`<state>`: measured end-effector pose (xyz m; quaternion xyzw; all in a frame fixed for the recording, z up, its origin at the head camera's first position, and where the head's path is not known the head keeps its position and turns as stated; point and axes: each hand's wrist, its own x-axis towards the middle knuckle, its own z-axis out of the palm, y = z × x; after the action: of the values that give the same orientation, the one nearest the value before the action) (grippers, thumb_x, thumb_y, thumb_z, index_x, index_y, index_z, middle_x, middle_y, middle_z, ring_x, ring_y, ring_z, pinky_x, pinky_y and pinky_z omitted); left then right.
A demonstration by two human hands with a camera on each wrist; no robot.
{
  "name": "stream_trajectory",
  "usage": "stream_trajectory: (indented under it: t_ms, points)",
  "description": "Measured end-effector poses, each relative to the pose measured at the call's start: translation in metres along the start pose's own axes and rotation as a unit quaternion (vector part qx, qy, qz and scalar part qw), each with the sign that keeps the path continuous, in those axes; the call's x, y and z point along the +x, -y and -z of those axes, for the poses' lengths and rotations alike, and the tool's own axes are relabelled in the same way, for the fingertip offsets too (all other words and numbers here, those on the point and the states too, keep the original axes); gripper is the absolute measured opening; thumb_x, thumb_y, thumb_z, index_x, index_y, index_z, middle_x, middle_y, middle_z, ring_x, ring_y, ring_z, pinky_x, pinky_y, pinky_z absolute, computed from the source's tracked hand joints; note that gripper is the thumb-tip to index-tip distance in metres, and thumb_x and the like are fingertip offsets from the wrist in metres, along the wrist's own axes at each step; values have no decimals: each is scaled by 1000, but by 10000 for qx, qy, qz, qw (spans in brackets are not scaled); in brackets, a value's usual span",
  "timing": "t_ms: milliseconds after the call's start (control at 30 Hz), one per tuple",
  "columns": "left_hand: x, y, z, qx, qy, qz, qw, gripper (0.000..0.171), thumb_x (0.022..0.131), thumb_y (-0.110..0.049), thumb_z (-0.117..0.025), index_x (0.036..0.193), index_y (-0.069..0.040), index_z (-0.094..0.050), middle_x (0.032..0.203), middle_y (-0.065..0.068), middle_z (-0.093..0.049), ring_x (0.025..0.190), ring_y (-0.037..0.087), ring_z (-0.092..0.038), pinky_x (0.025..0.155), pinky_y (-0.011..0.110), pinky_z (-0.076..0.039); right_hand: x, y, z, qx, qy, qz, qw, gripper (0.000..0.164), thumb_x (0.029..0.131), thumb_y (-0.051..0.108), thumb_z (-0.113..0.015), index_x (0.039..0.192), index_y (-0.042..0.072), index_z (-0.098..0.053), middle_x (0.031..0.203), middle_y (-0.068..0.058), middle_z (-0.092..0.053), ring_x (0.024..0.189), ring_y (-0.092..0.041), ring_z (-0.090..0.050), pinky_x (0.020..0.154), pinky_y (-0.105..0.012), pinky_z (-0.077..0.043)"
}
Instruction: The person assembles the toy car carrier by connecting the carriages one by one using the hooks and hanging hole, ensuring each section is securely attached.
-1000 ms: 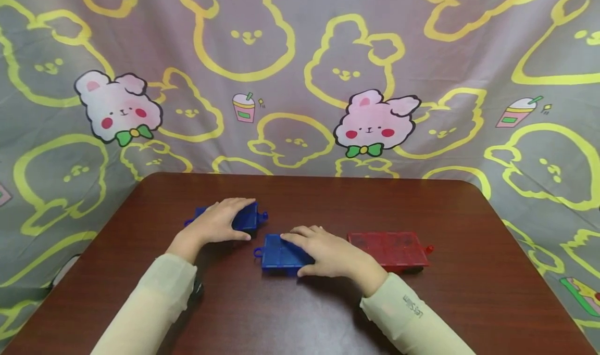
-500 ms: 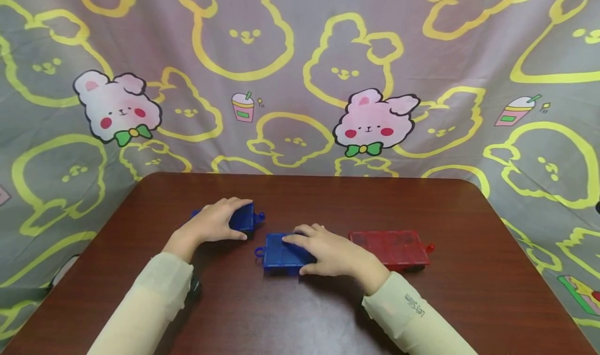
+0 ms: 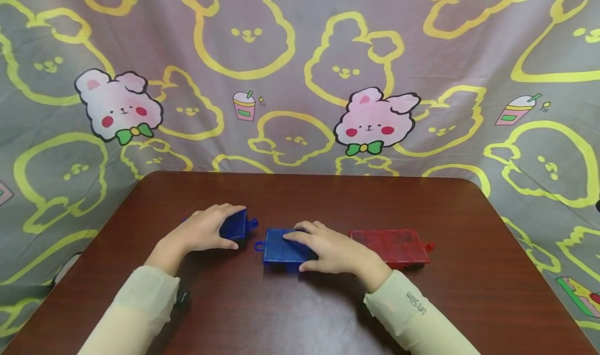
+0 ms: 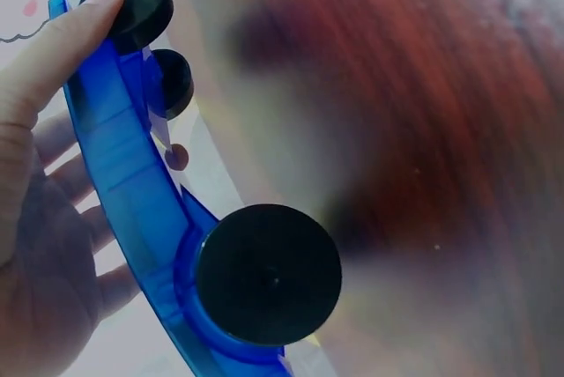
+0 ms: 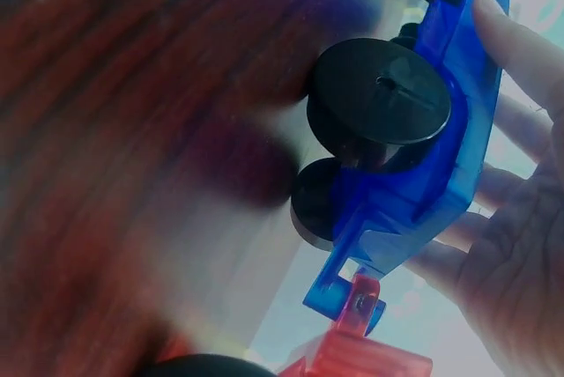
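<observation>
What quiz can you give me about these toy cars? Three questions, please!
1. True or false: the left hand holds a blue car.
2. The right hand holds another blue car. What colour car is hooked to it? a) yellow b) red c) green
3. Fill in: the wheels on the left hand's car are ____.

Key: 1. True. 2. b, the red car. 3. Black.

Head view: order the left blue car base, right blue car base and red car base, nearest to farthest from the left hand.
1. Left blue car base: held by the left hand.
2. Right blue car base: under the right hand.
3. Red car base: farthest right.
</observation>
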<state>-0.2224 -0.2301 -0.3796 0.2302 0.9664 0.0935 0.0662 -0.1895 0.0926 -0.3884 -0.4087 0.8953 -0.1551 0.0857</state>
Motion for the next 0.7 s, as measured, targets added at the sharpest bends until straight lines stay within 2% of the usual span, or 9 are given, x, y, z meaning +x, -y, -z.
stream_trajectory:
  t_ms: [367, 533, 700]
  points:
    - [-21, -13, 0, 89, 217, -5, 9997, 90, 74, -44, -86, 149, -15, -45, 144, 13, -54, 129, 36, -54, 98, 66, -44, -1, -3, 0, 25, -84, 83, 9999, 66, 91, 38, -71, 150, 24, -44, 149, -9, -43, 131, -27, -45, 106, -45, -48]
    - [-26, -19, 0, 218, 233, -173, 9993, 89, 73, -45, -86, 147, -13, -47, 142, 13, -55, 126, 35, -56, 95, 62, -47, -1, -3, 0, 28, -102, 87, 9999, 67, 90, 38, -72, 149, 24, -44, 149, -10, -43, 131, -28, -45, 105, -45, -48]
    - [-28, -25, -1, 269, 262, -191, 9991, 89, 73, -45, -86, 147, -13, -48, 141, 12, -56, 124, 36, -57, 93, 63, -48, -2, -4, -1, 46, -98, 99, 9999, 67, 90, 39, -72, 149, 25, -45, 149, -8, -43, 131, -27, -45, 105, -45, -48]
